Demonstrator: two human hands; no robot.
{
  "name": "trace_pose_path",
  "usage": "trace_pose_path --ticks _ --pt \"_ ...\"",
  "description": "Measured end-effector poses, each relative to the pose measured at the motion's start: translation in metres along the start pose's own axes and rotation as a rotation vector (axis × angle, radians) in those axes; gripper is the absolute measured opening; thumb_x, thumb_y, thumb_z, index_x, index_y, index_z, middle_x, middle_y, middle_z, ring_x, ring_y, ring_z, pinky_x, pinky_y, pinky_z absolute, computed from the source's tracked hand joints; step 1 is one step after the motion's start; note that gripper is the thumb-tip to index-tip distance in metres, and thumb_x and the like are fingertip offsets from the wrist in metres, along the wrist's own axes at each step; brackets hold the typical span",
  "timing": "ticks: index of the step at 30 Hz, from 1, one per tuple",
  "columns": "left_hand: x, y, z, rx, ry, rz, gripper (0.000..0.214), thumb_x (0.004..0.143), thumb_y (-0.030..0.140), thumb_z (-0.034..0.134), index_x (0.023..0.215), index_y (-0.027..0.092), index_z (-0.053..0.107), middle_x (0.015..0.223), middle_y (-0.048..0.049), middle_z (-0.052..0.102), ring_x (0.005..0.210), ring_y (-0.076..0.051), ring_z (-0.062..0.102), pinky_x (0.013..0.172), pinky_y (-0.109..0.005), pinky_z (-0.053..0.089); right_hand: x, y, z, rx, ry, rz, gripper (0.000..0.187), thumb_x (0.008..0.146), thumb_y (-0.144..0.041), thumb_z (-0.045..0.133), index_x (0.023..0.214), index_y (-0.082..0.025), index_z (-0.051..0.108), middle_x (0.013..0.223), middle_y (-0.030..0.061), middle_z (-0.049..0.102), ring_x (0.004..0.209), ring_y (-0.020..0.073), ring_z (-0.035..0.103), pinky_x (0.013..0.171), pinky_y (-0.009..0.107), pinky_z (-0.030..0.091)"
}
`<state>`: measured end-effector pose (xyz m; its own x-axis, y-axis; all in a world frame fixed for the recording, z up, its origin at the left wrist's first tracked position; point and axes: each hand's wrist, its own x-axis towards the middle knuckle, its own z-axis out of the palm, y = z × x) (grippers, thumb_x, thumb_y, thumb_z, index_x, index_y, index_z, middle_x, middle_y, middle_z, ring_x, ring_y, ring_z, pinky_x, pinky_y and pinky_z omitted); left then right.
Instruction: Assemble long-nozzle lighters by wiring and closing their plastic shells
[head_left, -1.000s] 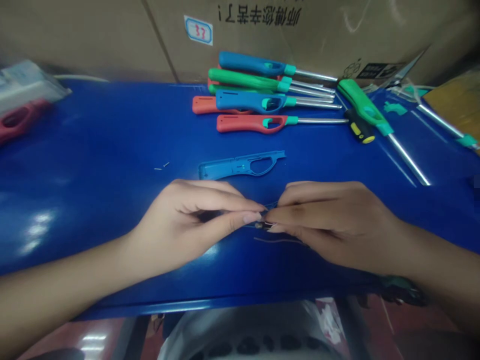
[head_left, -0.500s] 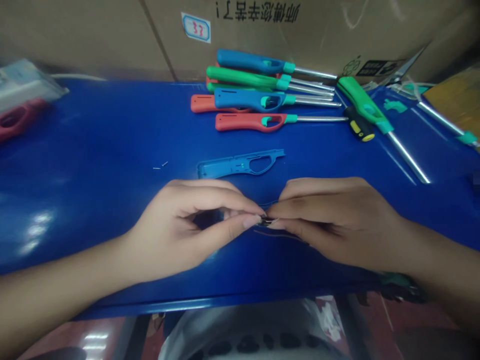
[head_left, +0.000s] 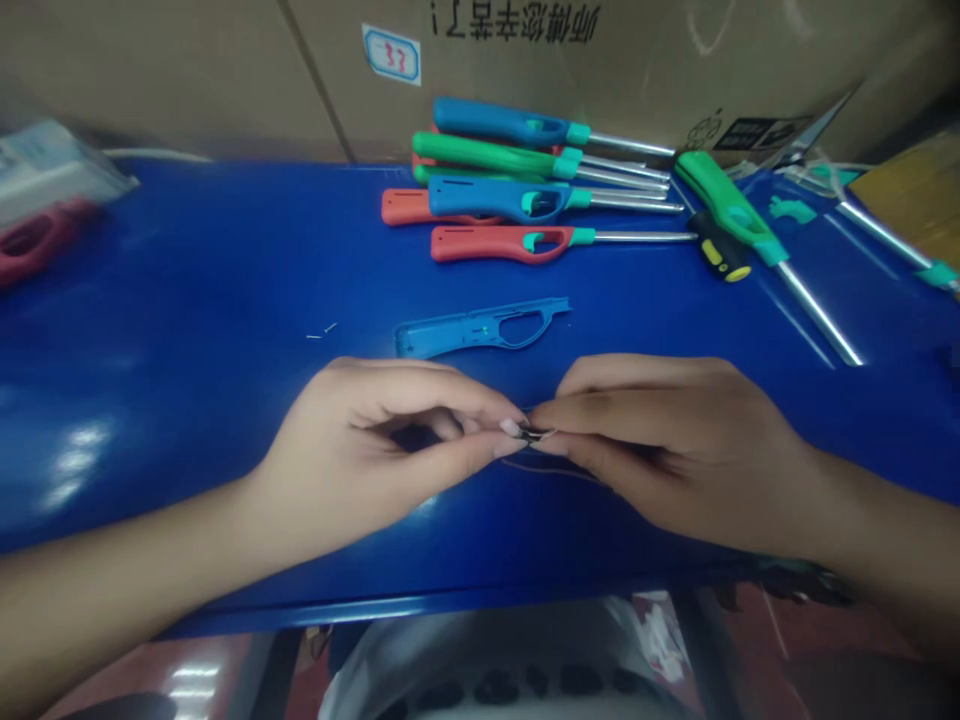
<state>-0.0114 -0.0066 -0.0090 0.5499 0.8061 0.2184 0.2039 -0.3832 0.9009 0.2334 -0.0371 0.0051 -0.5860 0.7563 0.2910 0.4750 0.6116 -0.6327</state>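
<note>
My left hand (head_left: 397,450) and my right hand (head_left: 667,440) meet tip to tip above the near half of the table. Between their pinched thumbs and forefingers is a small dark part with thin wire (head_left: 534,436), mostly covered by the fingertips. A fine wire loop (head_left: 555,470) hangs below my right fingers. Just beyond the hands lies a blue lighter handle half (head_left: 465,330), its hollow inside facing up. To its left are two tiny metal pins (head_left: 321,331).
Several long-nosed lighters (head_left: 495,243) in red, blue and green lie at the back against a cardboard box (head_left: 225,80). A green lighter (head_left: 727,205) rests by a black-and-yellow screwdriver handle (head_left: 718,250). At left sits a red handle piece (head_left: 37,240); scissors (head_left: 817,130) are back right.
My fingertips have shifted slightly around the small part, with my left thumb and forefinger regripping it. The things on the table stay where they were.
</note>
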Motion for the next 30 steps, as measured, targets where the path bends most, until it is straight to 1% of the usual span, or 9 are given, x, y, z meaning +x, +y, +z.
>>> trace_pose_path --ticks 3,7,10,13,16,20,23,25,30 --pt "0.0003 0.0003 -0.0004 0.005 -0.002 0.012 0.011 0.086 0.018 0.084 0.095 0.024 0.084 0.087 0.0009 0.084 0.070 -0.012 0.079 0.063 -0.015 0.063 -0.0007 -0.0007 0.0004 -0.007 -0.006 -0.012 0.015 0.102 -0.011 0.064 0.103 -0.018 0.078 0.093 -0.0003 0.074 0.079 0.0050 0.067 0.074 0.013 0.050" --pt "-0.0011 -0.0004 -0.0020 0.034 -0.017 0.028 0.016 0.084 0.012 0.084 0.094 0.025 0.085 0.089 0.0020 0.085 0.070 -0.013 0.080 0.062 -0.017 0.063 -0.0007 0.0005 0.0007 0.013 -0.001 -0.021 0.016 0.102 -0.010 0.064 0.102 -0.018 0.078 0.092 -0.0001 0.074 0.079 0.0051 0.068 0.074 0.013 0.051" --pt "-0.0014 -0.0008 -0.0024 0.057 -0.004 0.050 0.016 0.084 0.015 0.086 0.095 0.026 0.085 0.092 0.0020 0.085 0.074 -0.015 0.081 0.064 -0.018 0.064 0.0006 0.0018 0.0016 0.062 0.000 -0.001 0.014 0.102 -0.013 0.066 0.100 -0.018 0.079 0.090 -0.0004 0.075 0.077 0.0052 0.069 0.073 0.013 0.051" --pt "-0.0010 0.0000 -0.0021 0.079 0.008 0.045 0.014 0.085 0.017 0.085 0.095 0.027 0.085 0.090 0.0024 0.085 0.071 -0.014 0.080 0.062 -0.017 0.063 0.0021 0.0011 0.0025 0.095 0.033 0.046 0.010 0.098 -0.015 0.071 0.098 -0.021 0.079 0.087 -0.0019 0.077 0.074 0.0066 0.070 0.070 0.016 0.054" --pt "-0.0007 0.0012 -0.0020 0.070 0.024 0.028 0.010 0.085 0.020 0.085 0.092 0.027 0.085 0.086 0.0020 0.084 0.067 -0.013 0.078 0.061 -0.017 0.063 0.0031 -0.0019 0.0022 0.112 0.084 0.135 0.008 0.093 -0.015 0.077 0.096 -0.023 0.078 0.085 -0.0033 0.079 0.068 0.0087 0.071 0.064 0.019 0.057" --pt "0.0000 0.0021 -0.0015 0.049 0.051 0.013 0.008 0.085 0.021 0.086 0.089 0.028 0.084 0.085 0.0024 0.084 0.064 -0.013 0.077 0.058 -0.018 0.063 0.0032 -0.0048 0.0009 0.149 0.102 0.208 0.010 0.090 -0.012 0.077 0.093 -0.021 0.076 0.082 -0.0036 0.079 0.064 0.0085 0.073 0.057 0.017 0.057" --pt "0.0007 0.0016 -0.0007 0.036 0.054 -0.008 0.013 0.084 0.017 0.086 0.090 0.028 0.084 0.087 0.0032 0.085 0.065 -0.013 0.078 0.060 -0.018 0.064 0.0023 -0.0037 0.0005 0.147 0.099 0.177 0.012 0.091 -0.008 0.074 0.091 -0.020 0.077 0.085 -0.0034 0.080 0.068 0.0067 0.073 0.061 0.014 0.057" --pt "0.0009 0.0009 -0.0003 0.018 0.029 -0.030 0.014 0.083 0.015 0.085 0.092 0.027 0.085 0.087 0.0027 0.085 0.065 -0.013 0.078 0.060 -0.017 0.064 0.0013 -0.0023 0.0006 0.136 0.090 0.132 0.011 0.093 -0.008 0.073 0.093 -0.018 0.078 0.087 -0.0024 0.081 0.070 0.0056 0.073 0.065 0.012 0.056" --pt "0.0004 0.0005 0.0000 -0.070 0.004 -0.102 0.012 0.083 0.015 0.085 0.091 0.024 0.084 0.084 0.0026 0.085 0.061 -0.013 0.078 0.055 -0.015 0.062 -0.0021 -0.0012 0.0009 0.019 0.092 0.029 0.013 0.096 -0.008 0.070 0.099 -0.017 0.078 0.090 -0.0002 0.082 0.075 0.0066 0.074 0.068 0.014 0.055"
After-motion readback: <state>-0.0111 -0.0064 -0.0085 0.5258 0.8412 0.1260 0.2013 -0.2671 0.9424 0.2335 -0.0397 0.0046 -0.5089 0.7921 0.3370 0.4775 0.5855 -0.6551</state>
